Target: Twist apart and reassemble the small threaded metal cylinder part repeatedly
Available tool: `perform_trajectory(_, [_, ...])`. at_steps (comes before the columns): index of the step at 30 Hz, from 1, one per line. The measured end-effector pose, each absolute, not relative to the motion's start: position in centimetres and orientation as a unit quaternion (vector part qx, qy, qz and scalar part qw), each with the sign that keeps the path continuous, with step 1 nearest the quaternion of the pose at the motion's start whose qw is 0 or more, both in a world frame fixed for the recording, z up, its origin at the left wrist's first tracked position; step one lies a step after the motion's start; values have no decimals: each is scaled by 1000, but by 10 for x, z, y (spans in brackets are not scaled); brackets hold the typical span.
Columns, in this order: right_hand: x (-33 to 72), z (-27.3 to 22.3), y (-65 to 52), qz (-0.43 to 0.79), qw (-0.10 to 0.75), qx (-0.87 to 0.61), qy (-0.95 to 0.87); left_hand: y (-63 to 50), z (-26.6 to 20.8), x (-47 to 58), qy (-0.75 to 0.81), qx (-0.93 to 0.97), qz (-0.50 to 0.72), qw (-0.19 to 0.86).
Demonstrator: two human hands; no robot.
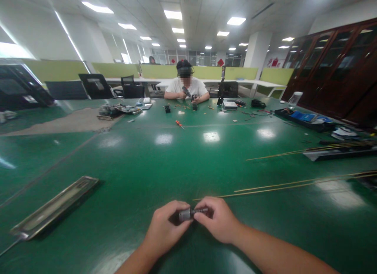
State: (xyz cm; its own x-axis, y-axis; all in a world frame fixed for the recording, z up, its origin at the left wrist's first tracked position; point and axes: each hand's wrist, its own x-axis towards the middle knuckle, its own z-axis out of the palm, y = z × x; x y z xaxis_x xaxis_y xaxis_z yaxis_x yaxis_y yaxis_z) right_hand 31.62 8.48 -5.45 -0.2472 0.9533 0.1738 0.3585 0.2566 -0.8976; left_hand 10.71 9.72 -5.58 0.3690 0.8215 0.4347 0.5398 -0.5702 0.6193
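Above the glossy green tabletop (pixel 141 160), the half-closed left hand (pixel 161 223) grips a grey metal cylinder (pixel 184 215), the right hand (pixel 220 221) pinches its narrow dark shaft (pixel 193 212); the parts look joined, how completely cannot be told.

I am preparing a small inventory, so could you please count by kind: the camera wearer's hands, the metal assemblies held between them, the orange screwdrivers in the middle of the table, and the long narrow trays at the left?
Hands: 2 (left hand, right hand)
Held metal assembly: 1
Orange screwdriver: 1
Long narrow tray: 1
Total: 5
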Motion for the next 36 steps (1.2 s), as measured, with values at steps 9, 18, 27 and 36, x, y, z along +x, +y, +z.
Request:
perform_trajectory(9, [317,-54,85,382,397,-470,-690,97,-53,107,419,805,375,186])
perform_trajectory(18, [317,-52,85,393,400,-469,-682,98,-54,106,412,810,376,183])
perform_trajectory(27, [317,-54,85,399,408,-469,-673,98,-54,107,413,810,377,178])
perform_trajectory(36, [317,-55,86,393,404,-476,-675,99,-55,105,411,808,381,182])
